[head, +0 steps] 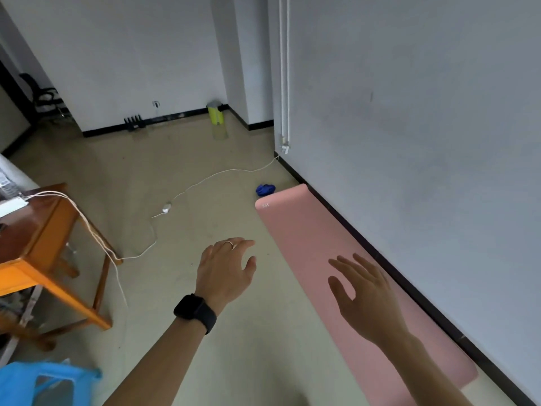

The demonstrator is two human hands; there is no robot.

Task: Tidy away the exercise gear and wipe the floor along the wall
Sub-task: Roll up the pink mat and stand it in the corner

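Note:
A pink exercise mat [304, 230] lies unrolled on the floor along the right wall, its far end near the top. A crumpled blue cloth [265, 189] sits on the floor just beyond that far end. My left hand [227, 266], with a ring and a black wristwatch, hovers over the bare floor left of the mat, fingers relaxed and holding nothing. My right hand [366, 294] is stretched out above the mat with fingers spread, holding nothing.
A white cable [205, 178] with a small plug block [166, 207] trails across the floor from the wall. An orange wooden table [38, 244] stands at the left. A blue plastic bag [44, 382] is at the bottom left. A yellow-green bin [215, 113] stands by the far wall.

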